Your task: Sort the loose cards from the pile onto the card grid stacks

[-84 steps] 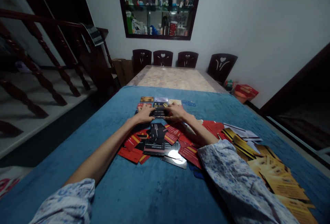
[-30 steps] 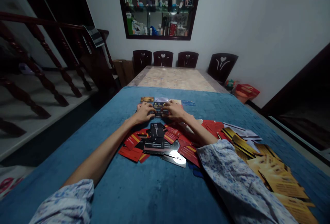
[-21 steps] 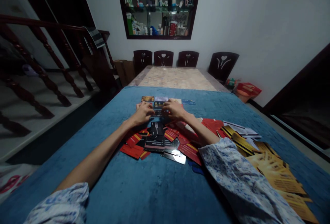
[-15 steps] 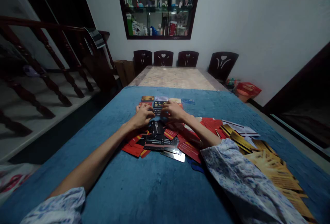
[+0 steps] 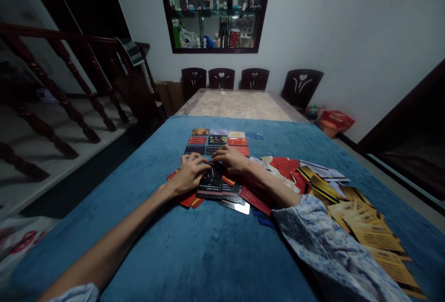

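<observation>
On the blue cloth lies a loose heap of red and black cards. My left hand rests on the heap's left side, fingers curled onto a black card at the top. My right hand comes in from the right, and its fingertips meet the same card's far edge. Both hands seem to pinch this card between them. Just beyond the hands, several cards lie face up in neat rows.
A wide spread of gold cards covers the cloth on the right, under my right sleeve. Beyond the cloth is a marble tabletop with dark chairs behind it. A stair railing runs at the left, and a red bag sits on the floor at the right.
Both hands have drawn back from the card rows toward me and now sit on the heap. The black card they held earlier lies in the rows, which are now uncovered.
</observation>
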A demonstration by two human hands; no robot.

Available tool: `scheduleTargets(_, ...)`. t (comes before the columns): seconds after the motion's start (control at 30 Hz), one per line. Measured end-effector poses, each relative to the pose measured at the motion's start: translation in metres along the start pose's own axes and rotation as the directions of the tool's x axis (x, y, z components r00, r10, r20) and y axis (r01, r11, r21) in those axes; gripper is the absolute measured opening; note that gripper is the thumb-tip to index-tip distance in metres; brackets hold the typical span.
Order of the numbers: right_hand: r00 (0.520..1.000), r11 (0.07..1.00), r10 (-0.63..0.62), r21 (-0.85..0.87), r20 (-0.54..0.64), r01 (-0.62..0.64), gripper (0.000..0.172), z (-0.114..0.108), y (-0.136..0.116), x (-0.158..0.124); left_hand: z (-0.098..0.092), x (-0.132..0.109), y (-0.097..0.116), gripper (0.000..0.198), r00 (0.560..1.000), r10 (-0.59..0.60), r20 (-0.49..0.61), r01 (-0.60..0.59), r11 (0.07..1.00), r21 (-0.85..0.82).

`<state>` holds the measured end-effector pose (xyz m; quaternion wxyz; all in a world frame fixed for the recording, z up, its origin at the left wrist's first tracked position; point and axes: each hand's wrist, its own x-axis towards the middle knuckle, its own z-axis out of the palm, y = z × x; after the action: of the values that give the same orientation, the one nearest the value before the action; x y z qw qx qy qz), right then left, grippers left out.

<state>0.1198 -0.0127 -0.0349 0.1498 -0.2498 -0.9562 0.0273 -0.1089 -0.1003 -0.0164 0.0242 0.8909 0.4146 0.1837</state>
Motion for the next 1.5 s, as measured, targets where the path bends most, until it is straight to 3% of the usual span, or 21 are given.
scheduleTargets(0.27, 0.995, 0.999, -0.017, -0.028, 0.102, 0.020, 0.050, -0.004, -0.011, -0.002, 0.004, -0.007, 0.008, 0.041, 0.997, 0.034, 0.066, -0.034, 0.999, 0.004)
scheduleTargets(0.57, 0.988, 0.997, -0.015, -0.073, 0.156, 0.027, 0.055, -0.017, -0.020, -0.004, -0.002, -0.009, 0.008, 0.033, 0.999, 0.049, 0.016, -0.050, 0.997, 0.066)
scheduleTargets(0.77, 0.990, 0.999, -0.018, -0.047, 0.138, 0.024, 0.040, -0.016, -0.021, -0.005, -0.008, -0.011, 0.011, 0.024, 1.000, 0.020, -0.015, -0.019, 0.997, 0.074)
scheduleTargets(1.03, 0.992, 0.993, -0.115, 0.035, 0.057, 0.113, 0.022, -0.010, -0.013, -0.003, -0.012, -0.011, 0.013, 0.028, 0.997, -0.073, 0.017, 0.071, 0.992, 0.101)
scheduleTargets(1.17, 0.995, 0.996, -0.073, 0.047, 0.063, 0.070, 0.025, -0.009, -0.014, -0.003, -0.010, -0.011, 0.012, 0.030, 0.996, -0.092, 0.017, 0.090, 0.991, 0.103)
scheduleTargets(1.33, 0.989, 0.991, -0.132, 0.036, 0.060, 0.130, 0.041, -0.011, -0.015, -0.002, -0.010, -0.010, 0.009, 0.030, 0.995, -0.099, 0.012, 0.098, 0.992, 0.080)
scheduleTargets(1.5, 0.994, 0.993, -0.106, 0.048, 0.039, 0.104, 0.036, -0.003, -0.013, -0.002, -0.015, -0.010, 0.010, 0.027, 0.993, -0.096, 0.065, 0.090, 0.993, 0.082)
